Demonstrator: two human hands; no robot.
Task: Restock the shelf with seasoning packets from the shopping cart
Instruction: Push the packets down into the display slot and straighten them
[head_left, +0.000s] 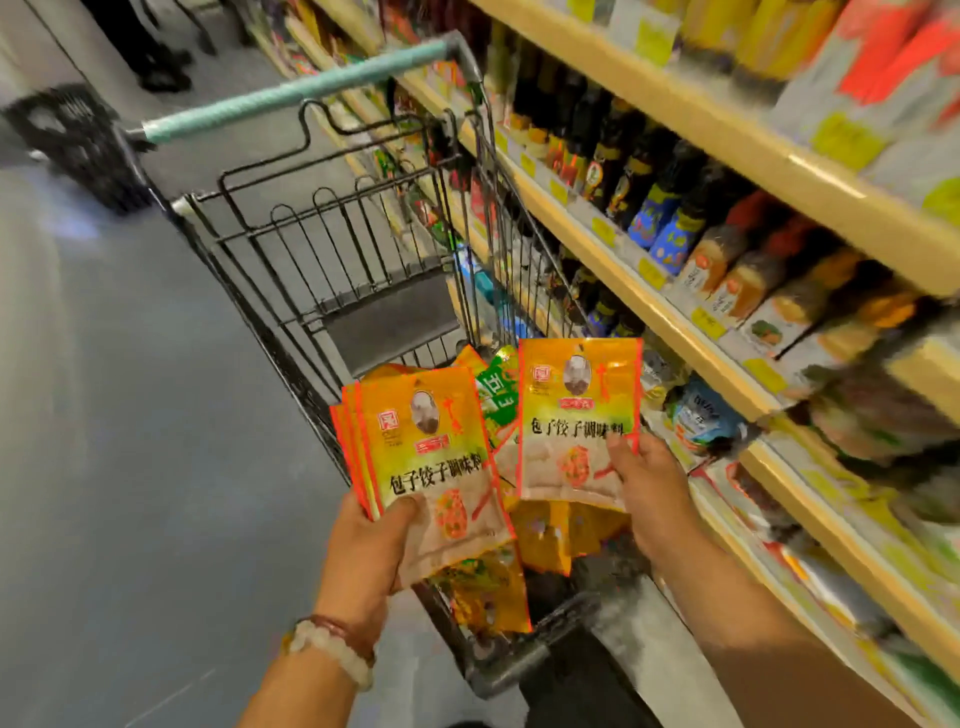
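Along the left side, bare grey floor (104, 415) stretches open beside a wire shopping cart (332, 270), whose teal handle (291, 93) angles up and away. A dark basket (78, 145) sits on the floor further back, blurred. The cart stands just beside the shelving on its right, leaving little gap between them.

Inside the cart lies a loose heap of seasoning packets (550, 540), mostly orange-yellow, with one green packet (498, 395) among them.

The left hand (369, 551), wearing bead bracelets (332, 644) at the wrist, is closed around a fanned stack of orange packets (431, 457), held upright above the cart; the thumb presses across the front packet's lower edge and the fingers wrap behind.

The right hand (649, 488) pinches a single orange packet (576, 415) upright over the cart, thumb on its lower right front, fingers hidden behind it.

To the right, cream-edged shelves (675, 322) run diagonally, stocked with dark sauce bottles (623, 171) above and blurred packaged goods (706, 415) lower down.
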